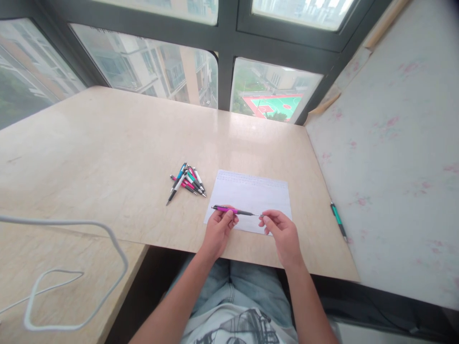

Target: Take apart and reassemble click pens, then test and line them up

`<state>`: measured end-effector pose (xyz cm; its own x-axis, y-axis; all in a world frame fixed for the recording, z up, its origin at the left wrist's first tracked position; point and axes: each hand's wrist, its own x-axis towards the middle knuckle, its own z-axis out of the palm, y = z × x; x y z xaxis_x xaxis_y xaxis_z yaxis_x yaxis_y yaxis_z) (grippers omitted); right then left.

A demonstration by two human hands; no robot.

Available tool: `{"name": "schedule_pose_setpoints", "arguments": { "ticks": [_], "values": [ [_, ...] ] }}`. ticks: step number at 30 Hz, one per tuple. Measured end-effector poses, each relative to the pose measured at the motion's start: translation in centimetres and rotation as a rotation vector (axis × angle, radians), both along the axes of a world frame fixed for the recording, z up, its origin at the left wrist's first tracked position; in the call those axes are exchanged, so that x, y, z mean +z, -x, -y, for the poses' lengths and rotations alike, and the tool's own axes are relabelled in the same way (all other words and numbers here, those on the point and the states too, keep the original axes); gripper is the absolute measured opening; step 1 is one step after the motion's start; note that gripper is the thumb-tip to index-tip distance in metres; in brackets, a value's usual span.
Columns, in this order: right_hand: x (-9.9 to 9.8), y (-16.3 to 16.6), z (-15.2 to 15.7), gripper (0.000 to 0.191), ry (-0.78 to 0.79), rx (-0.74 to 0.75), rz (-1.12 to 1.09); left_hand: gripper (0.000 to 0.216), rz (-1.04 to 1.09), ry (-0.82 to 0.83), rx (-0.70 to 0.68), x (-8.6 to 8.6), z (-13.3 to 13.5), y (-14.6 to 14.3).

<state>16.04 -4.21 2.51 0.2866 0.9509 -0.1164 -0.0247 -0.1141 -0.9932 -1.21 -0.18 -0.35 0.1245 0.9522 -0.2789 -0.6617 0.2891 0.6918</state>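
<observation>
Holding a purple pen (229,209) level above a white sheet of paper (251,197), the left hand (218,230) has its fingers closed around the barrel near the middle, thumb on top. The right hand (281,231) meets the pen at its tip end, thumb and forefinger pinched together on a small part there; what exactly they grip is too small to tell. Both hands hover just over the near edge of the paper, which lies flat on the pale stone surface (107,143) close to the person's lap. To the left of the sheet, a loose pile of pens (186,182) in blue, pink and white lies crossed over one another. A single green pen (338,220) rests well apart at the right edge of the surface, beside the patterned wall. A white cable (77,274) loops over the lower ledge at the left.
</observation>
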Motion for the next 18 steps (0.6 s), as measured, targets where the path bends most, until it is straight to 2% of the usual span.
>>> {"name": "schedule_pose_setpoints", "arguments": {
  "ticks": [5, 12, 18],
  "values": [
    [-0.2, 0.5, 0.0, 0.022, 0.005, 0.027, 0.175, 0.023, -0.018, -0.003, 0.005, -0.2, 0.0, 0.0],
    [0.2, 0.8, 0.2, 0.023, -0.027, -0.049, 0.154, 0.023, -0.025, 0.000, 0.015, -0.2, 0.0, -0.1],
    [0.0, 1.3, 0.0, 0.022, -0.027, 0.018, 0.189, 0.021, -0.039, -0.034, -0.041, -0.6, 0.1, 0.0]
  ]
}}
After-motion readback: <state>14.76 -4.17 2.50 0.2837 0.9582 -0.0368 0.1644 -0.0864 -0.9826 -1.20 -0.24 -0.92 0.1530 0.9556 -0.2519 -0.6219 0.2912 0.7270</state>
